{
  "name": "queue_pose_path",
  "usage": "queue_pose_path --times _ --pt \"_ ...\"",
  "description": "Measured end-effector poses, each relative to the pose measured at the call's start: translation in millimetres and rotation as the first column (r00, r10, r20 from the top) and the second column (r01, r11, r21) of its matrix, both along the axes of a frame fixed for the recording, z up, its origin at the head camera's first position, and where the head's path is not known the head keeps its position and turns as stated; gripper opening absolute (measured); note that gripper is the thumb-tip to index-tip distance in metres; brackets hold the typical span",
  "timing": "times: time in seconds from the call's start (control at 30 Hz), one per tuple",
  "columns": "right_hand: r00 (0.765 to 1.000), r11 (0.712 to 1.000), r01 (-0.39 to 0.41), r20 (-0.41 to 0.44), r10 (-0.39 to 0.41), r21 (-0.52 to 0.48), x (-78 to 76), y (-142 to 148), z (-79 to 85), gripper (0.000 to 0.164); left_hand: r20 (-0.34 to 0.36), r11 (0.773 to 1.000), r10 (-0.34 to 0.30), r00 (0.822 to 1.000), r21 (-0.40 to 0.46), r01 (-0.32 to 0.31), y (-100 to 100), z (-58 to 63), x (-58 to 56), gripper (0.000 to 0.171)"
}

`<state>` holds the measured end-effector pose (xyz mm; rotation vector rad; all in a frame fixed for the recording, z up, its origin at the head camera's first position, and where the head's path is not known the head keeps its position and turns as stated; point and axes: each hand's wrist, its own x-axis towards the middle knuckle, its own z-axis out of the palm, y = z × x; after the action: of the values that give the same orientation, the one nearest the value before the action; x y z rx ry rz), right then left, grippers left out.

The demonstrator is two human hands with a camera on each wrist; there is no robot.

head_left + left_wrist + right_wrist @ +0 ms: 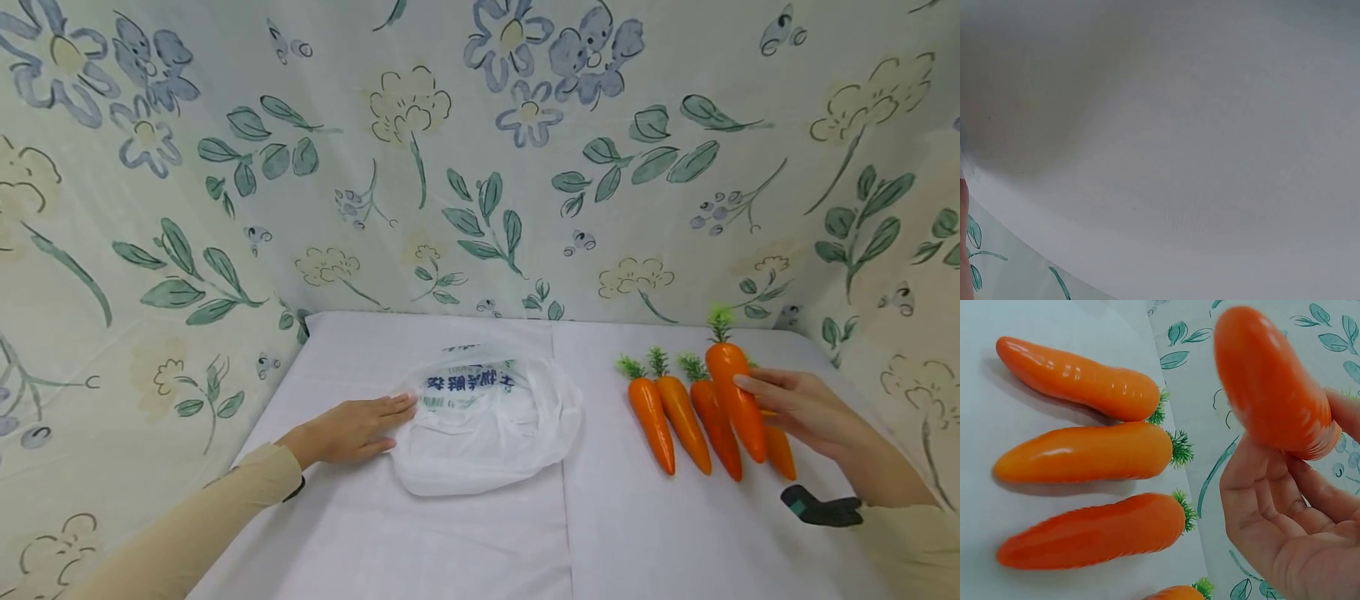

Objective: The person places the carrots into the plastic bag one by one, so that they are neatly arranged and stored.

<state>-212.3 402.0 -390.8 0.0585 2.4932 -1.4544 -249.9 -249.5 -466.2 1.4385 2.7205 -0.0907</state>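
Observation:
A white plastic bag (480,475) with dark blue printing lies spread on the table, its mouth a wide loose ring. At the bag's left rim rests my left hand (348,429), palm down with fingers extended. My right hand (810,408) grips a glossy orange carrot (735,392) with a green leafy top. That carrot is held above the others, tip down toward me in the head view. Several more carrots (651,425) lie side by side under and left of it. In the right wrist view, fingers and thumb close round the thick end of the held carrot (1266,381).
A white cloth (420,550) covers the table, with a seam or fold running front to back right of the bag. Behind and at both sides hangs a flower-patterned curtain (480,225). The left wrist view holds mostly white cloth (1210,156).

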Motion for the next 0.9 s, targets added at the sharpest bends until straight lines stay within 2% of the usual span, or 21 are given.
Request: queue_pose_path --times 0.2,0.53,0.9 --pt "1.000 0.999 -0.026 0.000 0.026 0.020 0.6 -13 5.8 0.082 -0.003 1.000 -0.004 1.000 0.003 0.004 1 0.2 -1.5 0.062" --pt "0.998 0.998 -0.052 0.022 0.053 -0.043 2.9 -40 13.8 0.080 -0.002 1.000 -0.004 1.000 -0.005 0.004 1 -0.3 -1.7 0.062" --pt "0.992 0.991 -0.113 0.054 0.117 -0.074 3.6 -75 21.3 0.076 -0.006 1.000 -0.012 1.000 -0.014 0.012 -2 -1.1 -2.9 0.062"
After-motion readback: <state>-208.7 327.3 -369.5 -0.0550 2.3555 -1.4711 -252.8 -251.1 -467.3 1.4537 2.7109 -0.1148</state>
